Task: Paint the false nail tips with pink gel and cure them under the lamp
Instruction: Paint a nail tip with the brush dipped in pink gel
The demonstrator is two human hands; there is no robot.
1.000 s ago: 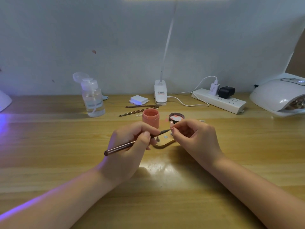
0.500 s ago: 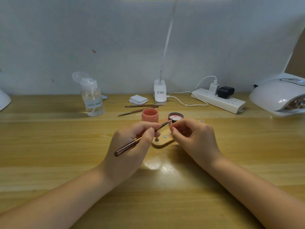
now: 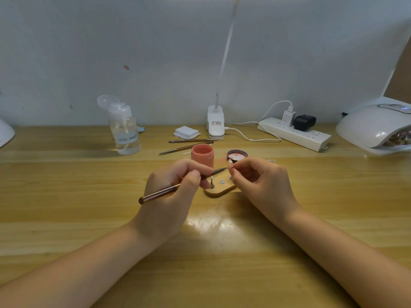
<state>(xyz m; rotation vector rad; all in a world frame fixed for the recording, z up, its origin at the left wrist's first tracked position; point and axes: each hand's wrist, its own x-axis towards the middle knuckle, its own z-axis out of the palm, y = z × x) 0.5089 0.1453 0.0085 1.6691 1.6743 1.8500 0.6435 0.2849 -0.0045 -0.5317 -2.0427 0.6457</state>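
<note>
The false nail tip (image 3: 230,164) is pinched between the thumb and fingers of the right hand (image 3: 260,183), held up just above the far end of the small wooden stand (image 3: 219,190) in the middle of the table (image 3: 66,196). The left hand (image 3: 175,190) grips the gel brush (image 3: 169,192) like a pen, fingers curled round the handle, and its bristle end meets the tip.

To do this stroke well, the left hand should rest its heel on the table and pull the bristles along the tip's length in light, even passes, while the right hand keeps the tip steady and turns it only between strokes. The load of gel should be thin, so none floods the edges or reaches the holding fingers. A thick coat would likely cure unevenly.

The tip is small, pale and glossy, with a pinkish cast; how much of it is already coated is too small to tell. Just behind it stand the open pink gel jar (image 3: 202,155) and its lid (image 3: 237,155), lying upturned with pink smears inside. The white curing lamp (image 3: 375,127) sits well apart at the table's right edge, its opening facing the work area, for the cure that I judge comes after painting.
</note>
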